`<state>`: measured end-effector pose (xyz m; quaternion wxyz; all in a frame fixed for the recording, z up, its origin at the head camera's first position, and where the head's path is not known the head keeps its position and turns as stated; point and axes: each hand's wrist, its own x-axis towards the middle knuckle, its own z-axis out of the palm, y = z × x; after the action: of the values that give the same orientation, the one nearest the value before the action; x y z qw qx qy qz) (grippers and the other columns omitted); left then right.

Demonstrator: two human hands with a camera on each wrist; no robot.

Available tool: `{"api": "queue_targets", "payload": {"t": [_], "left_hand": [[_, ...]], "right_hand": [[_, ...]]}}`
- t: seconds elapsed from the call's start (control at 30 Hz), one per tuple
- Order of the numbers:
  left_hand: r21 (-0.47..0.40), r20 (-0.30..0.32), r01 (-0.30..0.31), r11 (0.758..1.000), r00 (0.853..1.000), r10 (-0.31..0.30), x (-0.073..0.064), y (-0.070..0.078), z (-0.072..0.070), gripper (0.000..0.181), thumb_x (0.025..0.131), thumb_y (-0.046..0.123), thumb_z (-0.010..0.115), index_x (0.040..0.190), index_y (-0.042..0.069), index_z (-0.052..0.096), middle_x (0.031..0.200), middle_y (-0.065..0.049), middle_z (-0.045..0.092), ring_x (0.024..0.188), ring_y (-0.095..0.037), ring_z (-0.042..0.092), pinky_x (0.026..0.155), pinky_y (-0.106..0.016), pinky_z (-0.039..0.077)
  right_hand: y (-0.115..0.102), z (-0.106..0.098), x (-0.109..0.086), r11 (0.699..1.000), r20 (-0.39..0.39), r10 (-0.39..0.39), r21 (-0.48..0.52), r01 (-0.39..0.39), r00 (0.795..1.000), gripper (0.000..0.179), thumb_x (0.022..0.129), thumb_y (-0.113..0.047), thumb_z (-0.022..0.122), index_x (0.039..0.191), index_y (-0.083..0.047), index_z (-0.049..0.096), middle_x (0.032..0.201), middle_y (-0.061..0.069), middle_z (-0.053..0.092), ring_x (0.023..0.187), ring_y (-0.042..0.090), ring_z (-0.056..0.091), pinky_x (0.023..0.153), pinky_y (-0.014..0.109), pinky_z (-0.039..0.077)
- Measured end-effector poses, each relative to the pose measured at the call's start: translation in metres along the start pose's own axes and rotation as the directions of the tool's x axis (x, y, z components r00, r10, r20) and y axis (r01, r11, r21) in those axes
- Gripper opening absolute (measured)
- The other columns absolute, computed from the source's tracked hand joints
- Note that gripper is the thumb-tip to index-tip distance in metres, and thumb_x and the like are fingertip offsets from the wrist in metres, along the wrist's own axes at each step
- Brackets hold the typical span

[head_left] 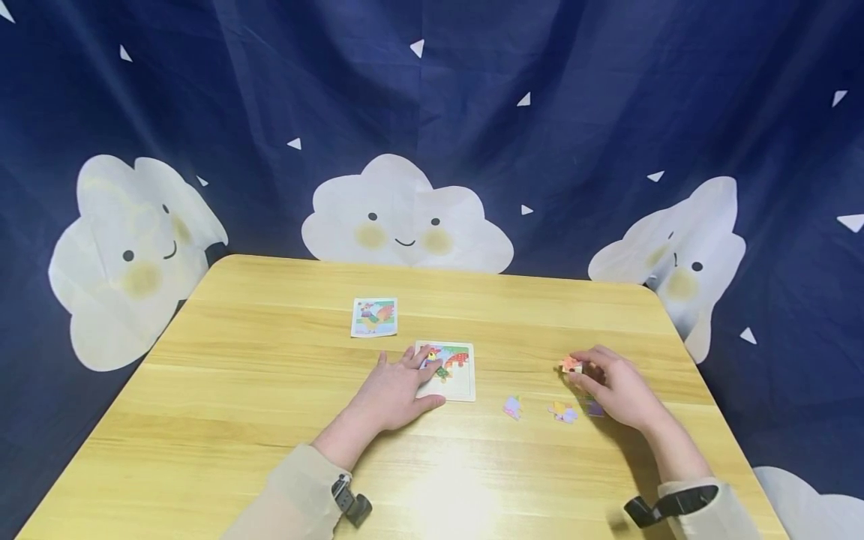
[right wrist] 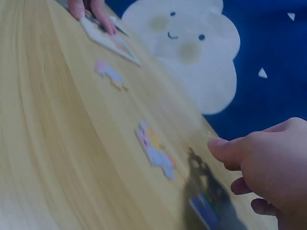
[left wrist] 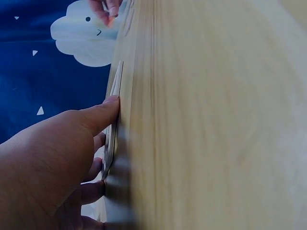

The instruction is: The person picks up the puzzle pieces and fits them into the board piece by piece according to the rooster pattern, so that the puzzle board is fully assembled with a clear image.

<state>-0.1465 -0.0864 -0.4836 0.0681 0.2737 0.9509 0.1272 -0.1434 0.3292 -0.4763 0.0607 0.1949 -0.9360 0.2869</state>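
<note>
A square puzzle board with a partly filled rooster picture lies on the table. My left hand rests on its left side, fingers stretched over the picture and thumb at the near edge. To the right, my right hand pinches an orange-red puzzle piece between thumb and fingers, above the table. The left wrist view shows that piece small at the fingertips. Below and left of the right hand lie loose puzzle pieces, a lilac one and a purple one.
A square picture card of a rooster lies behind the board, to its left. The wooden table ends at a dark blue curtain printed with white clouds. Straps with black devices sit on both wrists.
</note>
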Motion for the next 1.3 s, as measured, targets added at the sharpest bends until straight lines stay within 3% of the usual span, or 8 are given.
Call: {"api": "queue_targets", "payload": {"t": [0.27, 0.6, 0.8, 1.1, 1.3], "left_hand": [[-0.004, 0.001, 0.000, 1.000, 1.000, 0.000, 0.000, -0.002, 0.001, 0.073, 0.103, 0.065, 0.054, 0.161, 0.020, 0.049, 0.170, -0.006, 0.032, 0.154, -0.037, 0.032, 0.113, -0.078, 0.027], [-0.006, 0.003, 0.008, 1.000, 1.000, -0.008, 0.000, -0.003, 0.002, 0.074, 0.103, 0.066, 0.054, 0.161, 0.021, 0.048, 0.171, -0.006, 0.031, 0.155, -0.037, 0.031, 0.113, -0.078, 0.026], [-0.005, 0.007, 0.010, 1.000, 1.000, -0.010, -0.001, -0.002, 0.001, 0.074, 0.103, 0.066, 0.053, 0.162, 0.022, 0.047, 0.171, -0.006, 0.030, 0.155, -0.037, 0.031, 0.114, -0.078, 0.025], [-0.002, 0.012, 0.014, 1.000, 1.000, -0.014, 0.000, -0.001, 0.001, 0.074, 0.103, 0.067, 0.052, 0.162, 0.022, 0.048, 0.171, -0.006, 0.030, 0.155, -0.037, 0.031, 0.114, -0.078, 0.025], [0.007, 0.009, 0.016, 1.000, 1.000, -0.016, 0.000, 0.000, -0.001, 0.074, 0.103, 0.067, 0.052, 0.161, 0.022, 0.048, 0.171, -0.006, 0.031, 0.155, -0.036, 0.031, 0.114, -0.077, 0.025]], "right_hand": [[-0.027, 0.017, 0.018, 0.992, 0.009, -0.100, 0.082, 0.099, 0.995, 0.029, 0.100, -0.015, 0.077, 0.126, -0.004, 0.074, 0.096, -0.008, 0.060, 0.070, 0.010, 0.054, 0.061, 0.026, 0.047], [-0.062, 0.039, 0.040, 0.987, 0.085, -0.135, 0.104, 0.126, 0.987, 0.035, 0.104, -0.027, 0.072, 0.134, -0.009, 0.071, 0.108, -0.009, 0.061, 0.072, 0.010, 0.052, 0.062, 0.028, 0.046], [-0.078, 0.055, 0.053, 0.980, 0.120, -0.170, 0.125, 0.155, 0.978, 0.032, 0.104, -0.025, 0.072, 0.132, -0.009, 0.072, 0.113, -0.009, 0.062, 0.073, 0.008, 0.052, 0.063, 0.027, 0.047], [-0.095, 0.079, 0.066, 0.983, 0.157, -0.185, 0.022, 0.183, 0.970, 0.036, 0.104, -0.029, 0.071, 0.135, -0.009, 0.072, 0.115, -0.006, 0.063, 0.082, 0.008, 0.052, 0.079, 0.037, 0.040], [-0.101, 0.091, 0.071, 0.978, 0.157, -0.201, -0.017, 0.206, 0.967, 0.034, 0.103, -0.030, 0.072, 0.132, -0.012, 0.074, 0.111, -0.007, 0.062, 0.078, 0.007, 0.049, 0.076, 0.038, 0.035]]}}
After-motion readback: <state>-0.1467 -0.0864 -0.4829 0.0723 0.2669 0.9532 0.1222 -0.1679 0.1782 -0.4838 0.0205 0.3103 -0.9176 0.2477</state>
